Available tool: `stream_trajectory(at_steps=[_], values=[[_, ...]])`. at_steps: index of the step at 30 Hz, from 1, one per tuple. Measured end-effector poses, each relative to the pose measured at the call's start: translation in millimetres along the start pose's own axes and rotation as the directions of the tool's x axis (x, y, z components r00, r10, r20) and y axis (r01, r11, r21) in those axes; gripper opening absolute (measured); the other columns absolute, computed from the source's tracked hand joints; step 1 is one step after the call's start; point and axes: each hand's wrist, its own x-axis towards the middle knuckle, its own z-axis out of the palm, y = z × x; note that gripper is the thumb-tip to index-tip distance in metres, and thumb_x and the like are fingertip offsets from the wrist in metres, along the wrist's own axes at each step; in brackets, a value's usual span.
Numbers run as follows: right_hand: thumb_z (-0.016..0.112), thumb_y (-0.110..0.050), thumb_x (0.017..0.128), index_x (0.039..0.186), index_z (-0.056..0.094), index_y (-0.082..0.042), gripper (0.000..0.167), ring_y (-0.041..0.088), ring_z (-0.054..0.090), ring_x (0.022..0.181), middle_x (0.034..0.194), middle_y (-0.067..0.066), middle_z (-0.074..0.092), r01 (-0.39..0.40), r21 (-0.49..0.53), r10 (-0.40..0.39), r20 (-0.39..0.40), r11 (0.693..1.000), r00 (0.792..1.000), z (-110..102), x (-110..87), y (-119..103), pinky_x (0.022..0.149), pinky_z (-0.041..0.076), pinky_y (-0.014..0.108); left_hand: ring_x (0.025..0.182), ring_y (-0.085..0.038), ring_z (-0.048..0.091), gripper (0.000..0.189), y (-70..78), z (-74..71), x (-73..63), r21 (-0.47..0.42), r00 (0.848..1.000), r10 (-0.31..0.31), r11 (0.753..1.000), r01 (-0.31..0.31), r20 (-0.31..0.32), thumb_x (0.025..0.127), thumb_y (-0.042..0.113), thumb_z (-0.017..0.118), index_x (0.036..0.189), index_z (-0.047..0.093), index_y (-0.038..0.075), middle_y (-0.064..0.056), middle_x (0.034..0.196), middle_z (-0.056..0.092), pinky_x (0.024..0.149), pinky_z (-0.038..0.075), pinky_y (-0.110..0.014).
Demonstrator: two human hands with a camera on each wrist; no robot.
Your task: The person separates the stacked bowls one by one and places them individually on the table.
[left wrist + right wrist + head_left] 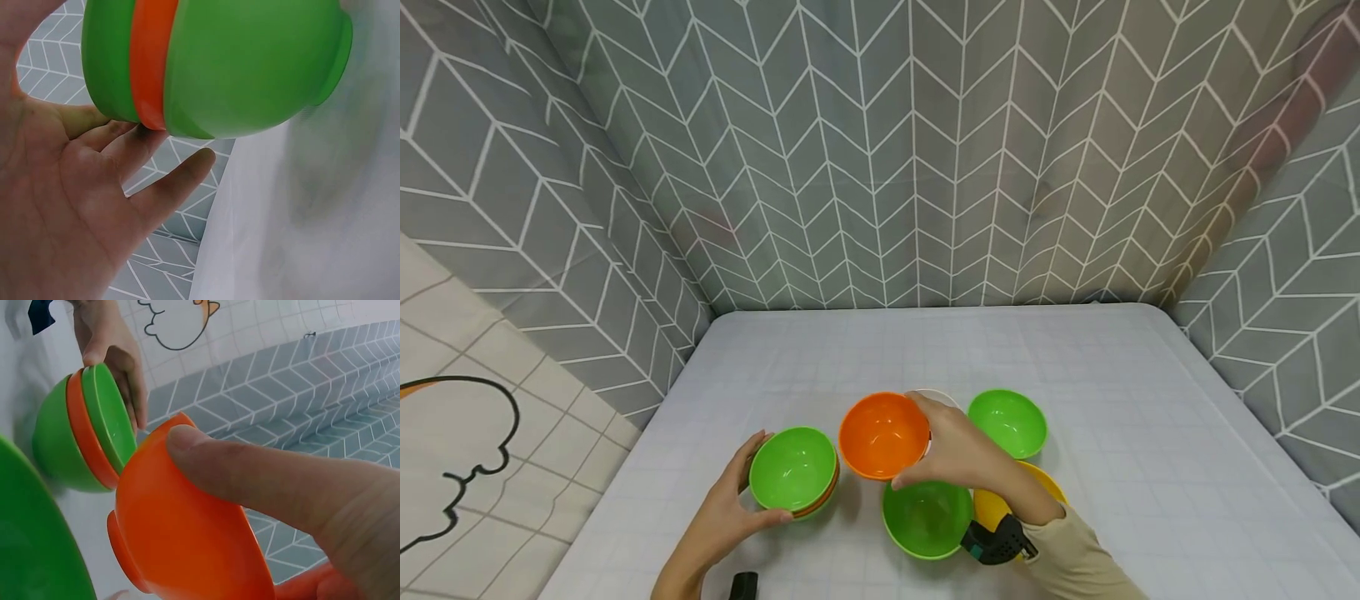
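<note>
In the head view my left hand [730, 492] holds a nested stack of bowls by its rim, thumb at the near side and fingers at the far side. The stack's top is a green bowl [793, 468]; below it come an orange bowl [153, 62] and another green bowl [250, 69], seen in the left wrist view. Just right of the stack, my right hand [951, 442] grips a separate orange bowl [883, 436] by its right side, raised and tilted. The right wrist view shows my thumb [237, 469] along that bowl's outer wall.
Beneath my right hand stands a green bowl [927, 521]. A yellow bowl [992, 506] is partly hidden by my right forearm, with another green bowl [1007, 422] behind it. Some white round rim [942, 397] shows behind my right hand. A black object [743, 585] lies at the near edge.
</note>
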Motion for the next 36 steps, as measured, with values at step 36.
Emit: stream_trajectory(at_steps=[36], values=[[0.091,-0.034,0.062,0.141,0.041,0.0,0.099,0.027,0.06,0.106,0.127,0.012,0.057,-0.231,0.028,0.233,-0.111,0.973,0.966,-47.7,-55.2,36.8,0.086,0.053,0.046,0.129,-0.033,0.044,0.112,2.6,0.1,0.6,0.061,1.0,-0.009,0.998,0.008,0.004,0.061,0.028,0.092,0.151,0.027,0.017,-0.01,0.15,0.038,0.102,0.036,-0.056]])
